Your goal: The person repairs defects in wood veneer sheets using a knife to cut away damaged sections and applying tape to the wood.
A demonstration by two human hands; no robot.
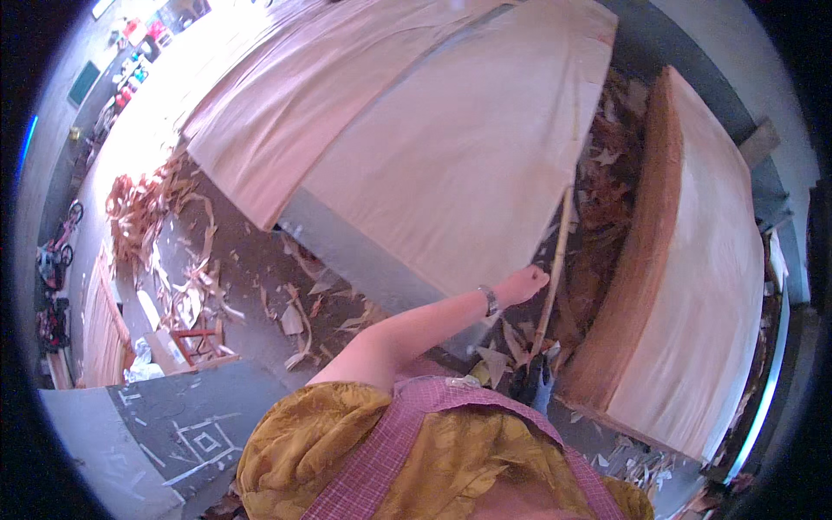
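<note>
My left arm reaches across toward the right, a watch (489, 300) on its wrist. My left hand (523, 285) is closed, at the near right corner of a large pale wood veneer sheet (459, 165). Whatever its fingers grip, if anything, is hidden. Just right of the hand, a thin bamboo pole (562, 234) runs up along the sheet's right edge; I cannot tell whether the hand touches it. My right hand does not show.
On the right stands a thick stack of veneer sheets (693, 260). Torn veneer scraps (143, 212) litter the floor at the left and between the piles. At lower left are a grey board (173, 425) with tape marks and a small red-brown wooden frame (198, 344). Bicycles (65, 234) stand far left.
</note>
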